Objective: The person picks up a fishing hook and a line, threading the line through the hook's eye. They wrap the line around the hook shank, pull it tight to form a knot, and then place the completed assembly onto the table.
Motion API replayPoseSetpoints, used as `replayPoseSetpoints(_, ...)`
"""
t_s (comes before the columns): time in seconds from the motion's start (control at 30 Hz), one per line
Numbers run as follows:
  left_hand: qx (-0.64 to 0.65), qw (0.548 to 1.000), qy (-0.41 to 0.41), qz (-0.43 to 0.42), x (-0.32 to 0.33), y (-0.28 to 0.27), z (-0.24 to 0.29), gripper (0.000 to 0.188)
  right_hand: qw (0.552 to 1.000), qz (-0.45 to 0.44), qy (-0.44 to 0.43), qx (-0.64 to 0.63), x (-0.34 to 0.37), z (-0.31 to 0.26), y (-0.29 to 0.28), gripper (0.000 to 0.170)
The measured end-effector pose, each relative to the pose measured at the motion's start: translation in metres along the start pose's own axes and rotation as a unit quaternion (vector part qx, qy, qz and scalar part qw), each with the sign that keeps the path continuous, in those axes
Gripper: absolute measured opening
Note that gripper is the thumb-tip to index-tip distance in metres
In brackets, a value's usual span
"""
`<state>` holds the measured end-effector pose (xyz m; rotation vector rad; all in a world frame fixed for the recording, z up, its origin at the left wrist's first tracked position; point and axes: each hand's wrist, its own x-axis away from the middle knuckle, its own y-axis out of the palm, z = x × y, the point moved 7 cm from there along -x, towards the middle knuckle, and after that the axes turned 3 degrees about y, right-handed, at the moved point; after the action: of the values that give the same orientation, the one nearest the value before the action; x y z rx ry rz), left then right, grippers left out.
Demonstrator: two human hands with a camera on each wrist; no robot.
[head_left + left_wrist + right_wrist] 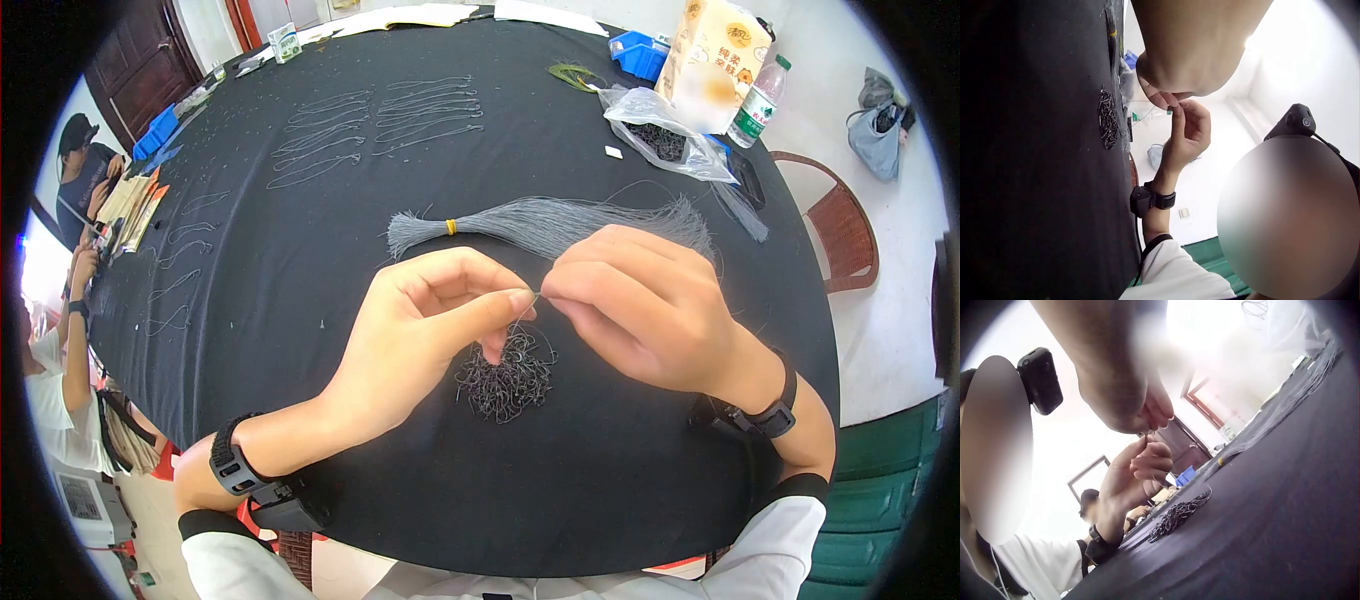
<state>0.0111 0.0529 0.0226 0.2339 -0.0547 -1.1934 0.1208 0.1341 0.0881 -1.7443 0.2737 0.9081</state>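
In the head view my left hand [415, 315] and right hand [650, 310] meet fingertip to fingertip over the middle of the table. The left thumb and forefinger pinch a tiny dark fish hook [1147, 434], mostly hidden by the fingertips. A thin grey line [516, 322] trails below them. At its end by the hook, my right thumb and forefinger pinch the line. Beneath the hands lies a heap of dark fish hooks [505, 380]. Behind them stretches a bundle of grey line [540, 222], bound by a yellow band [451, 227].
Looped lengths of line [425, 105] lie in rows on the black tablecloth [560, 490]. At the back right are a plastic bag [665, 130] of dark pieces, a tissue pack [712, 65], a bottle [758, 105] and a blue bin [640, 55]. Other people sit at the left.
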Motion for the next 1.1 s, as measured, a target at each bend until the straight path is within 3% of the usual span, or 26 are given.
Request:
replayPoseSetpoints(0.97,-0.064,0.998,0.006,0.013,0.002,-0.001,0.005,0.009,0.979,0.024,0.150,-0.133,0.006,0.013,-0.001,0.016)
replayPoseSetpoints(1.1,-0.079,0.997,0.001,0.010,0.003,0.003,0.008,0.010,0.942,0.010,0.247,-0.226,0.015,0.022,0.005,0.014)
